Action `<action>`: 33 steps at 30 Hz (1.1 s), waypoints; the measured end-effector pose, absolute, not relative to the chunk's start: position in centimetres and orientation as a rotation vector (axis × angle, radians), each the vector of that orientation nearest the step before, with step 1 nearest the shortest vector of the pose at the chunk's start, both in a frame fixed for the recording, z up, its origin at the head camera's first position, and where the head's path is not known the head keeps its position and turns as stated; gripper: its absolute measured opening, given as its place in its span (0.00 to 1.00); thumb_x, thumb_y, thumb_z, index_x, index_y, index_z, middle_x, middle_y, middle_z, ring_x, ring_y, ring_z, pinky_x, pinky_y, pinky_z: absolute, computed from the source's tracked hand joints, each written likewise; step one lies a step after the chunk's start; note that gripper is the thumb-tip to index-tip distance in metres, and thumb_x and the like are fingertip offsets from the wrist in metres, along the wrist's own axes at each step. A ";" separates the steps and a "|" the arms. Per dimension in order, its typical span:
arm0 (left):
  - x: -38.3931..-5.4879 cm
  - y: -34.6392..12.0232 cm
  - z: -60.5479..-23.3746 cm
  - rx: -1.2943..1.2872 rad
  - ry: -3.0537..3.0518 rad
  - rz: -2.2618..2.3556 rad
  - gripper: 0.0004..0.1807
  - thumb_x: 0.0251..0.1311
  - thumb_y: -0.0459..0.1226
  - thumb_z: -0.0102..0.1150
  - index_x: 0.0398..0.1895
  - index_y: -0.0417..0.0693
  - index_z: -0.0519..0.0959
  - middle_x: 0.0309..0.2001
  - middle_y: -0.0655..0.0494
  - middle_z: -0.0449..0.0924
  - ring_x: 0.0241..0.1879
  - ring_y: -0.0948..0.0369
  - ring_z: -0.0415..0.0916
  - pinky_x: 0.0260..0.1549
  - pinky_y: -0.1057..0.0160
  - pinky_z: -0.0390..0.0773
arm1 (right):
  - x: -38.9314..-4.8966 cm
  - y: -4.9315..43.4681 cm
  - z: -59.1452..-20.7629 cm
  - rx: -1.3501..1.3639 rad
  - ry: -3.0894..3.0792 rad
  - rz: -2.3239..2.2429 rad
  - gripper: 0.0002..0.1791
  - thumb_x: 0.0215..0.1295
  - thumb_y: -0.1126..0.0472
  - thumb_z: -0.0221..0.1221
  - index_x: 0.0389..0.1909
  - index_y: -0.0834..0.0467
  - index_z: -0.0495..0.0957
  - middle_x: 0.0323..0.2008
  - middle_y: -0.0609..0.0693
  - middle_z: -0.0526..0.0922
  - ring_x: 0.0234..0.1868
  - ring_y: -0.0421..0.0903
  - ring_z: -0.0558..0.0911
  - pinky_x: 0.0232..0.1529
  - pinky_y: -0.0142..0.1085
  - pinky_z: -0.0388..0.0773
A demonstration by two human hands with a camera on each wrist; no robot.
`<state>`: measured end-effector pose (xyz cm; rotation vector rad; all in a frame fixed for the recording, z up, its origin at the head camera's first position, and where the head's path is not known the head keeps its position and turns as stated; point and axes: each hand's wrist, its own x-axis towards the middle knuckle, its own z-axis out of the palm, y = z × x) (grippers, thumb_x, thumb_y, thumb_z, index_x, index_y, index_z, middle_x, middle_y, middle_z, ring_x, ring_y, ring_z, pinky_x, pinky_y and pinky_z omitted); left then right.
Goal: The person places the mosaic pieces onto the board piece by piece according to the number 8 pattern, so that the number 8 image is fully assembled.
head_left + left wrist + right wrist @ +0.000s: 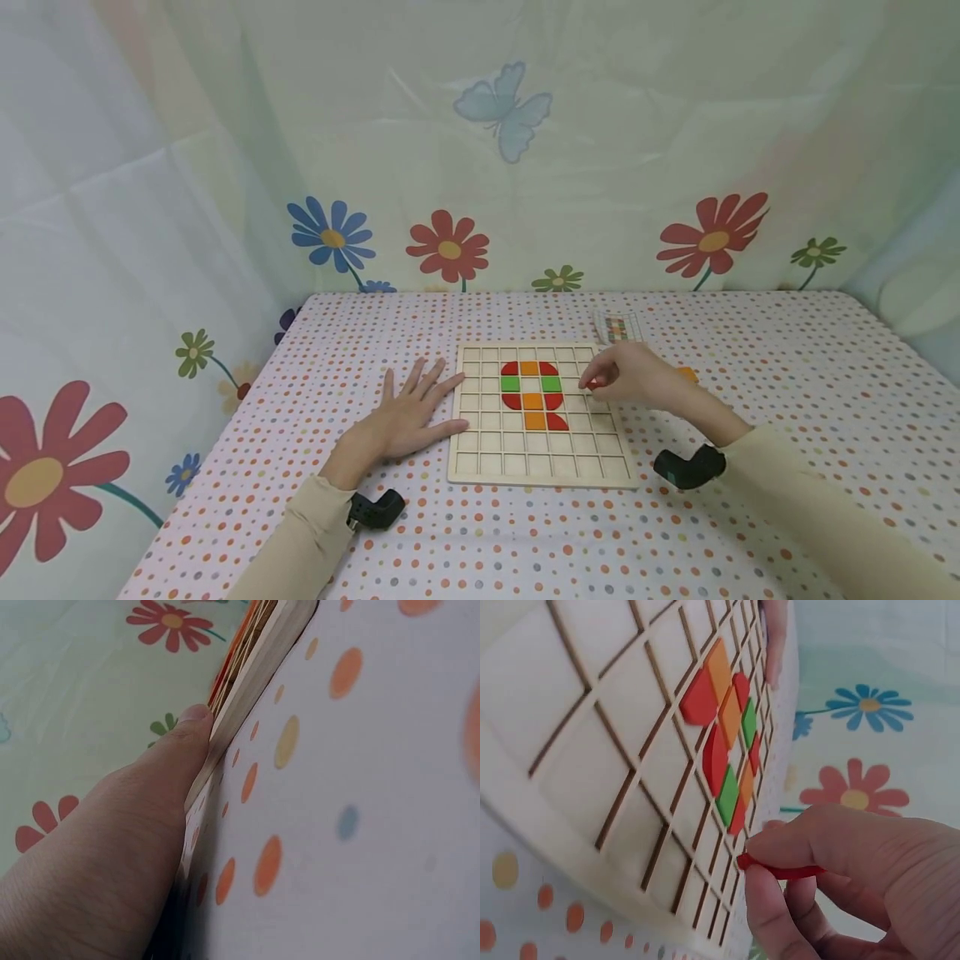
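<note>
A wooden grid board lies on the table, with red, orange and green tiles set in its middle cells. Two green tiles face each other across a bare cell, and a red tile sits beside the lowest orange tile. My right hand pinches a red tile between thumb and fingers over the board's right side. Spread flat on the cloth, my left hand touches the board's left edge with its fingertips; the left wrist view shows its thumb against that edge.
Behind the board's right corner lies a small card printed with a coloured pattern. An orange tile shows partly behind my right wrist. A dotted cloth covers the table, and a flowered curtain hangs at the back.
</note>
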<state>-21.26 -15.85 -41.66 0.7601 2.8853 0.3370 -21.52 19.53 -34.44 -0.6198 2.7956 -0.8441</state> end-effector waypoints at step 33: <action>-21.4 -16.0 -41.9 0.771 2.888 0.344 0.44 0.74 0.67 0.43 0.87 0.64 0.48 0.86 0.50 0.37 0.83 0.44 0.27 0.72 0.26 0.26 | -21.1 12.3 -36.6 -0.930 2.596 -1.096 0.06 0.62 0.70 0.72 0.40 0.64 0.91 0.37 0.49 0.90 0.34 0.38 0.83 0.37 0.32 0.79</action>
